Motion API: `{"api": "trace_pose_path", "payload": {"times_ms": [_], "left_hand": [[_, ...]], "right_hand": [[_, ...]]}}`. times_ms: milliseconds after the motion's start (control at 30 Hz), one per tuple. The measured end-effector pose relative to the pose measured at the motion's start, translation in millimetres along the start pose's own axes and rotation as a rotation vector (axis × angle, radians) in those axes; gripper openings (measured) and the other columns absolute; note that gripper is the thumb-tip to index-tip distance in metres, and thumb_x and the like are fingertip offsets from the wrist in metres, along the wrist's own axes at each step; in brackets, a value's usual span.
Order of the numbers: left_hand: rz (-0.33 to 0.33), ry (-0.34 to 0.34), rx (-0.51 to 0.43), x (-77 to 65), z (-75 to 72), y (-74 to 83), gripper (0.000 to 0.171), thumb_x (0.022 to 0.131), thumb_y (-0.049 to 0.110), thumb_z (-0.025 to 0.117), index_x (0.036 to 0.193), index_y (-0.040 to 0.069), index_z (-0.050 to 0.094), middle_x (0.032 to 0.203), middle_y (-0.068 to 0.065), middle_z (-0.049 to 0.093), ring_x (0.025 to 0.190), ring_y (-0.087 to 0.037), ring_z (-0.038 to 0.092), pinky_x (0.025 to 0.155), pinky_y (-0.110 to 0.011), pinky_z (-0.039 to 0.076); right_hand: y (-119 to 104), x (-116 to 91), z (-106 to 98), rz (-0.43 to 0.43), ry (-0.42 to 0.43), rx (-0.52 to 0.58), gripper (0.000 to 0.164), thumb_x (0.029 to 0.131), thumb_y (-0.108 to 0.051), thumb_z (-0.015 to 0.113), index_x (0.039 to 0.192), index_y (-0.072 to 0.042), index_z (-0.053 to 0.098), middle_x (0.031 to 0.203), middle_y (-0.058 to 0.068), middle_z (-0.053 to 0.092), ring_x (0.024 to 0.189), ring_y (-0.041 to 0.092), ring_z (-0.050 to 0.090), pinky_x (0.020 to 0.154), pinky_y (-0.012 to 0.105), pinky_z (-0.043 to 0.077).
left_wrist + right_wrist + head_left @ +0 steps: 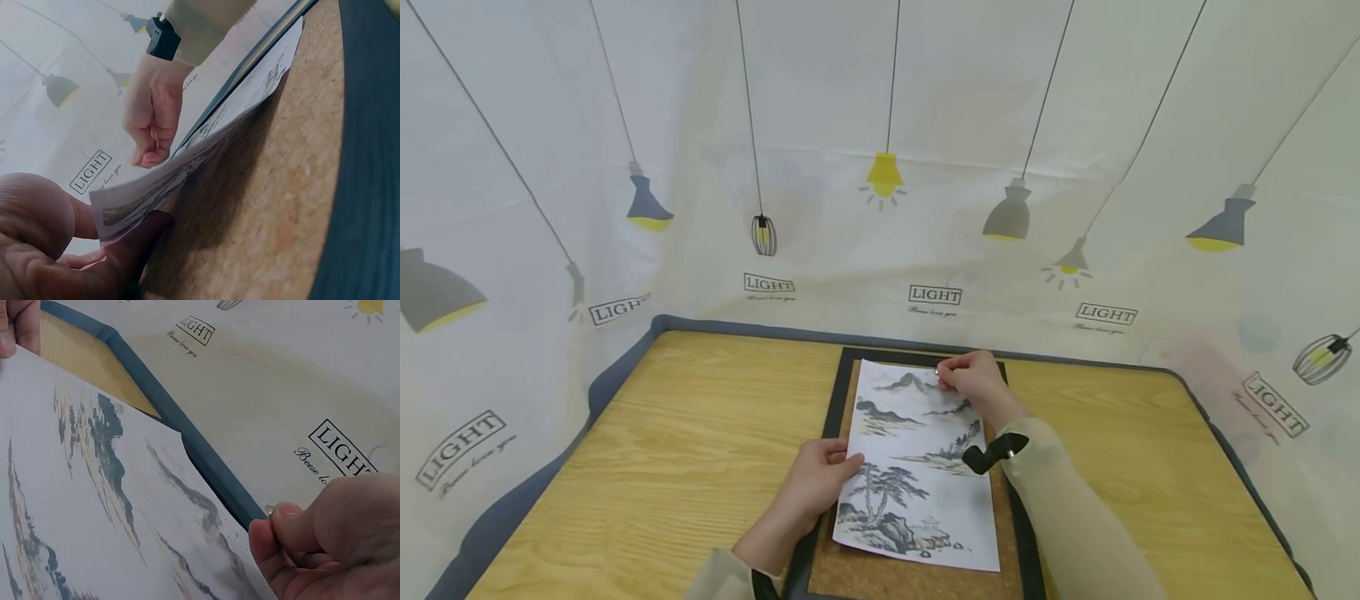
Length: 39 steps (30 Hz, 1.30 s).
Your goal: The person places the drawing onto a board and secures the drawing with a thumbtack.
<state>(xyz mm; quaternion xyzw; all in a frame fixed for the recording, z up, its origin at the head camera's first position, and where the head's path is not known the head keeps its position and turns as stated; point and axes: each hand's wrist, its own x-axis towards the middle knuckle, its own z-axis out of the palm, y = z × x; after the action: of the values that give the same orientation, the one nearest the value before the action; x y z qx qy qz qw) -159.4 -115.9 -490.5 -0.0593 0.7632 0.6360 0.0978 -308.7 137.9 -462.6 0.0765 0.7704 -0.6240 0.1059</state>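
A paper sheet printed with an ink landscape lies over a framed cork board; in the left wrist view, its held edge bows up off the cork. It looks light and limp, likely easy to crease or slide, so a gentle hold suits its edges or corners. The left hand pinches the left edge, thumb above and fingers beneath. The right hand, by the sheet's upper right corner, pinches a small clear piece, too small to identify and probably easy to drop. The board reaches the far edge of the tabletop, about midway between its far corners. Beyond rises a pale covering printed with lamps.
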Motion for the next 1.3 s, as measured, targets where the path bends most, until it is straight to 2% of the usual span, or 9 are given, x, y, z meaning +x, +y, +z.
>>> {"api": "trace_pose_path", "payload": {"times_ms": [200, 400, 600, 800, 967, 1300], "left_hand": [[-0.001, -0.012, -0.003, -0.1, -1.2, 0.6, 0.051, 0.101, 0.005, 0.071, 0.137, -0.025, 0.051, 0.112, -0.024, 0.07, 0.096, -0.025, 0.07, 0.079, -0.037, 0.061], [0.0, -0.03, -0.021, 0.8, -1.6, -1.4, 0.052, 0.1, 0.004, 0.072, 0.137, -0.025, 0.051, 0.112, -0.024, 0.07, 0.097, -0.025, 0.07, 0.08, -0.037, 0.061], [-0.002, -0.048, -0.046, 0.9, -0.9, -3.6, 0.05, 0.1, 0.003, 0.071, 0.136, -0.025, 0.051, 0.108, -0.021, 0.072, 0.095, -0.026, 0.072, 0.079, -0.037, 0.062], [0.001, -0.049, -0.049, 1.3, -2.1, -4.6, 0.05, 0.1, 0.003, 0.071, 0.136, -0.025, 0.051, 0.108, -0.021, 0.072, 0.095, -0.026, 0.072, 0.078, -0.037, 0.062], [-0.008, -0.045, -0.045, 1.9, -1.7, -4.2, 0.051, 0.1, 0.004, 0.072, 0.137, -0.024, 0.051, 0.108, -0.021, 0.071, 0.094, -0.026, 0.072, 0.078, -0.038, 0.062], [-0.023, -0.043, -0.031, 1.8, -2.0, -3.0, 0.051, 0.101, 0.004, 0.071, 0.138, -0.024, 0.051, 0.111, -0.022, 0.071, 0.097, -0.027, 0.072, 0.08, -0.039, 0.062]], "right_hand": [[10, 11, 0, 0.013, 0.003, -0.053, 0.013, 0.099, 0.001, 0.071, 0.106, 0.011, 0.073, 0.084, 0.01, 0.072, 0.069, 0.015, 0.07, 0.069, 0.028, 0.058], [13, 20, 5, -0.029, 0.064, -0.27, 0.011, 0.094, -0.006, 0.077, 0.099, 0.003, 0.079, 0.088, 0.01, 0.072, 0.069, 0.016, 0.064, 0.062, 0.028, 0.052], [11, 25, 10, -0.033, 0.095, -0.374, 0.01, 0.091, -0.008, 0.081, 0.097, -0.001, 0.079, 0.102, 0.014, 0.07, 0.081, 0.024, 0.062, 0.065, 0.031, 0.051], [9, 25, 13, -0.058, 0.128, -0.461, 0.013, 0.089, -0.013, 0.083, 0.094, -0.004, 0.074, 0.097, 0.012, 0.069, 0.081, 0.027, 0.062, 0.066, 0.036, 0.05], [10, 27, 11, -0.066, 0.14, -0.463, 0.015, 0.088, -0.013, 0.086, 0.091, -0.004, 0.074, 0.09, 0.01, 0.069, 0.076, 0.023, 0.062, 0.063, 0.033, 0.05], [14, 30, 7, -0.031, 0.126, -0.362, 0.015, 0.089, -0.008, 0.085, 0.095, -0.001, 0.074, 0.086, 0.011, 0.07, 0.068, 0.019, 0.068, 0.06, 0.032, 0.053]]}}
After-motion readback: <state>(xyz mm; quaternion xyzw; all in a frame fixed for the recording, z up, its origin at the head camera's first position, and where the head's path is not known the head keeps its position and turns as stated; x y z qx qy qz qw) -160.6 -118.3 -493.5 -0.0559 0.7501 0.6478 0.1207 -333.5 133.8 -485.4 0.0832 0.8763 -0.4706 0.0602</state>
